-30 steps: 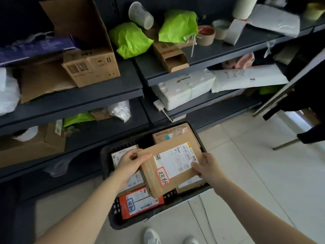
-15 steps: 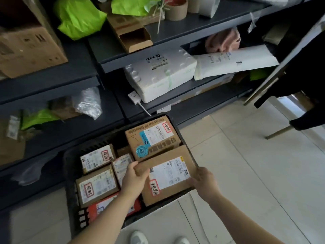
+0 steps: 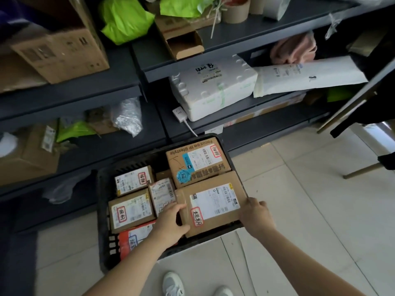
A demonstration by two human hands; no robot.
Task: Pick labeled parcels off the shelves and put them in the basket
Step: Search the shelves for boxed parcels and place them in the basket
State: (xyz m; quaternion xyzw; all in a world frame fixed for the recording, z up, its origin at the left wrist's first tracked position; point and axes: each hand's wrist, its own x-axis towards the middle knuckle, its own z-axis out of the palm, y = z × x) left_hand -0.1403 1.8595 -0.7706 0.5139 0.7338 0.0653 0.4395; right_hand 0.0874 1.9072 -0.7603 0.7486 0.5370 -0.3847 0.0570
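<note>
A brown cardboard parcel (image 3: 211, 207) with a white shipping label and a red-bordered tag lies at the near right of the black basket (image 3: 102, 210) on the floor. My left hand (image 3: 171, 223) grips its left edge, thumb on top. My right hand (image 3: 255, 214) holds its right edge at the basket rim. Several other labeled parcels fill the basket: a bigger brown box (image 3: 196, 162) behind it, small boxes (image 3: 131, 211) at the left, a red parcel (image 3: 134, 238) near the front.
Dark shelves (image 3: 235, 45) stand behind the basket, holding a white foam box (image 3: 213, 86), a white mailer (image 3: 307, 74), green bags (image 3: 126, 20), cardboard boxes (image 3: 62, 52) and tape rolls. A chair leg (image 3: 361, 167) is at the right. My shoes (image 3: 173, 284) are on the tiled floor below.
Both hands lowered the brown parcel from above the basket down into its near right corner. The view tilted downward, so the shelves moved up in frame.
</note>
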